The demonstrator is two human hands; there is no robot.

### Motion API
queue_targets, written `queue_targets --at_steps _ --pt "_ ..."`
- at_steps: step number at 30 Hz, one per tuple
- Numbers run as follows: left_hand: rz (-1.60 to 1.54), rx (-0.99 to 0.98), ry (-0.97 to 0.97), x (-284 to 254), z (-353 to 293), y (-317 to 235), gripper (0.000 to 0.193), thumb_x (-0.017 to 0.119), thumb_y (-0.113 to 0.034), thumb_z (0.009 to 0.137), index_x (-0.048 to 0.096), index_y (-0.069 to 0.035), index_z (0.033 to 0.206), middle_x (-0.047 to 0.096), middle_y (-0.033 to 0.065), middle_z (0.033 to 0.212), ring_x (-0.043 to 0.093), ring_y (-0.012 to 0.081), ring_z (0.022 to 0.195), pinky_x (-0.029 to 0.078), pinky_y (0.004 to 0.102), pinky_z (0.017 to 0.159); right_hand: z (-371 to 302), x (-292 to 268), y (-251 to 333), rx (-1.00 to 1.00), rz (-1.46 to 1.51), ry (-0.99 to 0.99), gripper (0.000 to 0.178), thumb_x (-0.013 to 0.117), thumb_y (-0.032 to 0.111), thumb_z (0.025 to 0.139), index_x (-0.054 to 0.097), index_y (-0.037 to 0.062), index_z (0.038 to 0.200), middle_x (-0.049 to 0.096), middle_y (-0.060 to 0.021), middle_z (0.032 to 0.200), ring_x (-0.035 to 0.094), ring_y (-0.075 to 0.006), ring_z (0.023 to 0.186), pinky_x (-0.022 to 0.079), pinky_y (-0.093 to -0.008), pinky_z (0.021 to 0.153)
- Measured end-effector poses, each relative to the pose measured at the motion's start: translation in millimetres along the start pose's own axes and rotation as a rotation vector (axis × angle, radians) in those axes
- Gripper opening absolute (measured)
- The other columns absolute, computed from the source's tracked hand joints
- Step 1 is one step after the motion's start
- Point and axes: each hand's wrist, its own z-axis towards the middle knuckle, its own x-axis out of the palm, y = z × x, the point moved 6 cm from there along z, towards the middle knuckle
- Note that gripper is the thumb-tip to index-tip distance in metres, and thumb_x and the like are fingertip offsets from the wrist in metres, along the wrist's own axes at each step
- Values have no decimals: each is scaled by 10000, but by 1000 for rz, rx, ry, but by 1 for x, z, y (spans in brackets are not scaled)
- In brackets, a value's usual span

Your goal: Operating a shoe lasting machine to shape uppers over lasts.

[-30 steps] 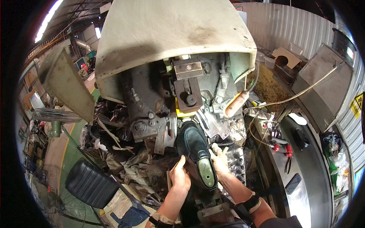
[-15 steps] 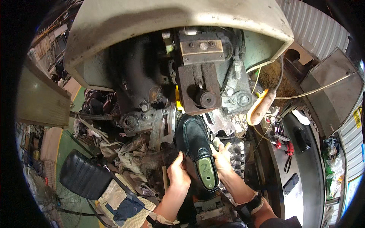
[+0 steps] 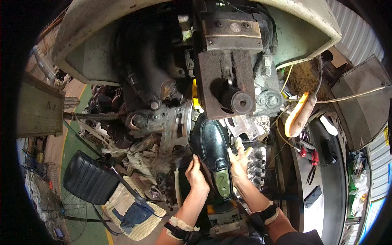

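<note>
A black leather slip-on shoe [image 3: 211, 141], with a green shoe last [image 3: 222, 183] filling its heel opening, lies with its toe pointing away from me. The toe is just under a dark metal block [image 3: 214, 77] of a large machine. My left hand [image 3: 197, 175] grips the shoe's left side, thumb up along its upper edge. On the opposite side, my right hand [image 3: 239, 166] holds the shoe, with pale coverings on some fingertips. The undersides of both hands' grips are hidden by the shoe. A metal fixture [image 3: 226, 222] sits below the heel.
A pale machine hood [image 3: 87, 61] arches overhead. To the right hangs a lit lamp [image 3: 301, 115] on a cord. A dark bench [image 3: 332, 175] carries a phone [image 3: 312, 197] and a red-handled tool [image 3: 314, 158]. A black-backed chair [image 3: 90, 177] stands at the left, near cloth scraps [image 3: 141, 157].
The view has shifted, bringing the machine's block nearer. The shoe has tilted, showing more of its toe and less of the green last. Both hands stay on it.
</note>
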Motion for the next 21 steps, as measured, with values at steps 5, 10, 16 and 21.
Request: queue_targets --at_steps 5,10,16,21 --pt "120 162 -7 -9 9 -1 296 616 -272 1019 707 6 1066 702 64 1113 623 159 998 475 306 920 2 0 -4 -43 77 -24 924 726 81 914 97 -9 1585 451 -110 1478 492 -156 1277 396 -308 1092" --pt "64 75 -15 7 0 -6 329 614 -281 1017 685 21 1129 692 90 1153 633 185 994 487 323 922 -3 4 -1 111 229 -54 937 747 93 901 110 -22 1578 428 -113 1475 483 -176 1270 441 -308 1049" --pt "-27 -57 26 1 5 -6 337 618 -280 1011 671 16 1163 687 107 1165 641 212 995 505 344 910 -13 14 -1 225 354 -81 398 706 116 940 497 102 1278 606 -45 1159 635 -155 983 569 -322 788" --pt "502 441 -94 -70 31 -57 264 585 -234 1023 668 12 1069 698 109 1052 651 197 948 516 313 890 -20 -33 20 349 178 69 357 641 181 992 480 87 1297 650 -178 1127 705 -268 906 604 -390 787"
